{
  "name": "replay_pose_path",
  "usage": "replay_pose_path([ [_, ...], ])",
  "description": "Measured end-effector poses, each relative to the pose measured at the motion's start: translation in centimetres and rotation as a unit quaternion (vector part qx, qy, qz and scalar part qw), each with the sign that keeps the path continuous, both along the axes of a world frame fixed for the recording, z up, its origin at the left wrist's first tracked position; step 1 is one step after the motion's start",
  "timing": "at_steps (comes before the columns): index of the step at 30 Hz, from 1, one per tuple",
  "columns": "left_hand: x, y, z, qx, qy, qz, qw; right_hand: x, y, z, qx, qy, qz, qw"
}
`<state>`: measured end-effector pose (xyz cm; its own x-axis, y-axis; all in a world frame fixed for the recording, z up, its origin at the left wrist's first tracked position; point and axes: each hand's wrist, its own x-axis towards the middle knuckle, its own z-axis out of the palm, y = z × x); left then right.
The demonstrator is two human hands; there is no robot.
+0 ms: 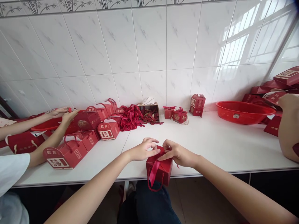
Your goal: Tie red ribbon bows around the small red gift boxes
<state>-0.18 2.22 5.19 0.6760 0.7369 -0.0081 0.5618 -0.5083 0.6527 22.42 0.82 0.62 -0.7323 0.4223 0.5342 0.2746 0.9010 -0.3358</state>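
Observation:
A small red gift box (164, 174) stands at the front edge of the white table, its twisted cord handle hanging over the near side. Across its top lies a shiny red ribbon (154, 173), one tail draped down the front. My right hand (178, 152) pinches the ribbon at the top of the box between thumb and finger. At the box's left upper side is my left hand (146, 150), fingers curled and thumb close to the ribbon; what lies between its fingertips is hard to make out.
A heap of red ribbons (132, 117) and an open carton (154, 113) lie ahead. Finished-looking red boxes (179, 115) stand near the wall. Rows of red boxes (70, 152) and a co-worker's hands (66, 113) are at left. Right are a red basin (245, 112) and another person's arm (288, 130).

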Motion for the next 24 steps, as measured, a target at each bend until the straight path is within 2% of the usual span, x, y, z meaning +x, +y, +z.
replay_pose_path([
  [6,-0.5,0.1,0.3,-0.034,-0.052,-0.040,0.997,0.0,0.0,-0.1,-0.005,0.014,0.001,1.000],
  [10,-0.4,0.5,0.2,0.036,-0.038,0.020,0.998,0.1,0.0,-0.1,-0.009,0.004,-0.004,1.000],
  [13,-0.3,0.5,0.4,0.052,-0.043,0.042,0.997,0.1,0.0,-0.1,-0.008,0.001,-0.007,1.000],
  [19,-0.4,-0.3,0.8,-0.004,-0.009,-0.018,1.000,-0.1,0.1,-0.2,-0.003,0.011,-0.003,1.000],
  [24,-0.4,-0.4,0.0,-0.041,-0.048,-0.013,0.998,-0.1,0.2,-0.2,0.003,0.019,0.004,1.000],
])
